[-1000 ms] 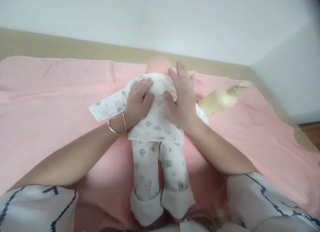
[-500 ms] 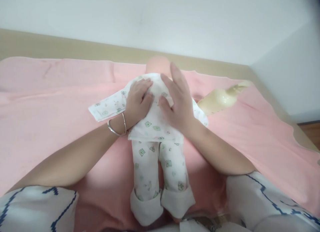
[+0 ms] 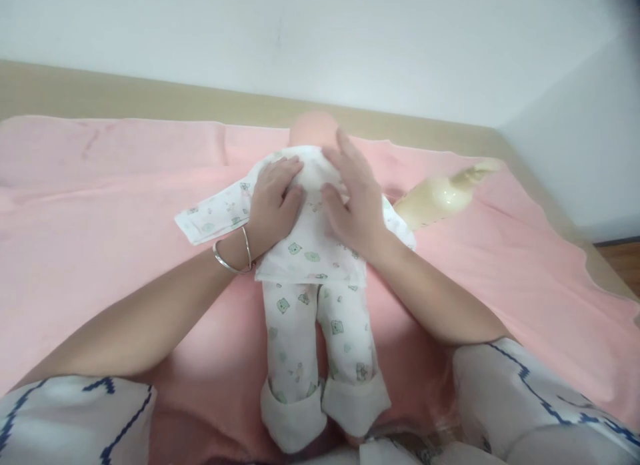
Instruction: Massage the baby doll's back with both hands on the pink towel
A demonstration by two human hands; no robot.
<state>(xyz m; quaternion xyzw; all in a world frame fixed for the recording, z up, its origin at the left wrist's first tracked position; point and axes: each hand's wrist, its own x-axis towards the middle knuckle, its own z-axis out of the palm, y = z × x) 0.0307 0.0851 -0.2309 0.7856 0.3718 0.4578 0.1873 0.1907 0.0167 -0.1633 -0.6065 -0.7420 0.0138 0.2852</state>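
Observation:
A baby doll (image 3: 315,128) lies face down on a pink blanket (image 3: 100,265), its head at the far side. It wears a white printed top (image 3: 313,251) and matching trousers (image 3: 295,331) with turned-up cuffs. My left hand (image 3: 275,198), with a silver bangle (image 3: 235,255) at the wrist, rests flat on the left side of the doll's upper back, fingers extended. On the right side of the back is my right hand (image 3: 355,198), its fingers spread and thumb apart. Nothing is held in either hand.
To the right of the doll lies a shiny pale-yellow object (image 3: 445,195), whose kind I cannot make out. The beige surface (image 3: 150,88) shows past the blanket's edge. Behind it stands a white wall (image 3: 320,38).
My right hand has shifted slightly; its raised fingers have tipped lower towards the doll's back. My left hand stays in nearly the same place, and the doll lies as before.

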